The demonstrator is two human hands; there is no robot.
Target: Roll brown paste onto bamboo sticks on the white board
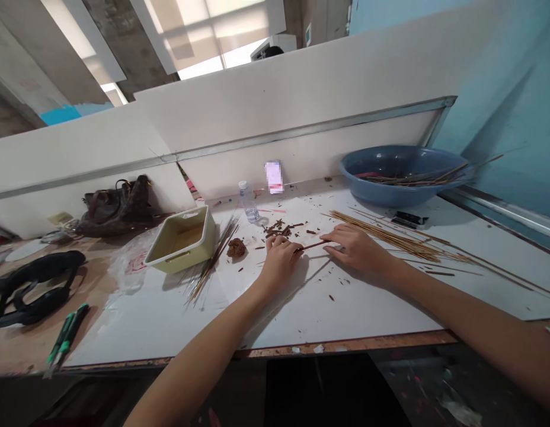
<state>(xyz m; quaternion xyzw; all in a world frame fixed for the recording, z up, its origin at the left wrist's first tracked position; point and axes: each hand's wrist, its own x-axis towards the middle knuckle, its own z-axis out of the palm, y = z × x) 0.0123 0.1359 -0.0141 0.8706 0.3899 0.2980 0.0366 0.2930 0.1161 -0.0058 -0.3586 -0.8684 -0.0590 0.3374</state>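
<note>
- My left grip (279, 258), mid frame, curls its fingers around one end of the brown stick (311, 244).
- My right grip (357, 249) lies flat, fingers straight, on the other end.

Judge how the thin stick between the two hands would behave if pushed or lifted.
Thin and round, the stick would probably roll on the smooth white board. It looks very light. Being so slender, it may flex or snap if pressed.

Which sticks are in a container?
The sticks in the blue basin, far right; the bundle by the yellow tray and the pile by the right hand lie on the table.
</note>
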